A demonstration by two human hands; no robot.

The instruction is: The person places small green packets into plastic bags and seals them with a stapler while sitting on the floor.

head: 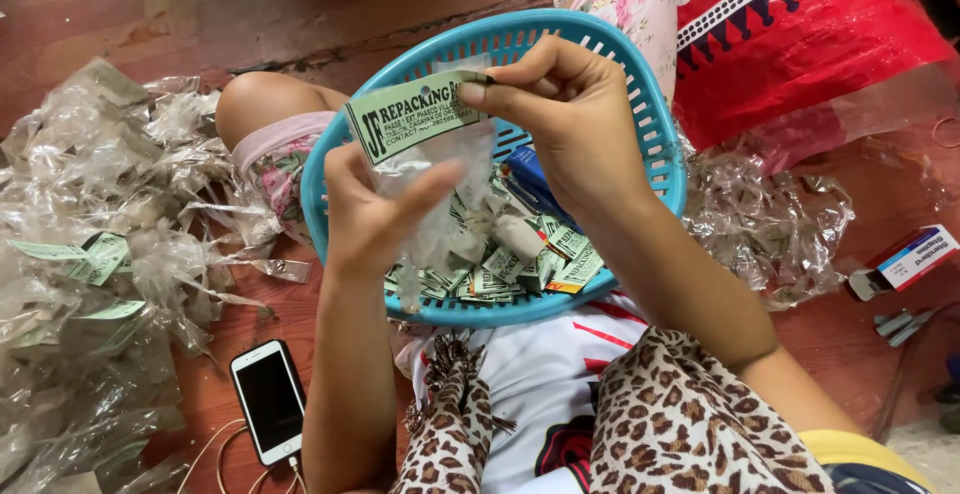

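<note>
Over a turquoise plastic basket [655,104] on my lap, both hands hold up a small clear plastic bag [440,219] topped with a pale green printed paper label [412,116]. My left hand [375,219] grips the bag from the left, thumb across the plastic. My right hand [565,114] pinches the label's right end between thumb and fingers. Inside the basket lie several more green labels [520,259] and a blue item [530,179], partly hidden by my hands.
A heap of crumpled clear bags with green labels [95,254] covers the floor at left. A white phone with a cable [268,401] lies near my left elbow. Red plastic sack [800,34] at upper right, more clear plastic [770,214] below it, a small box [915,257] at right.
</note>
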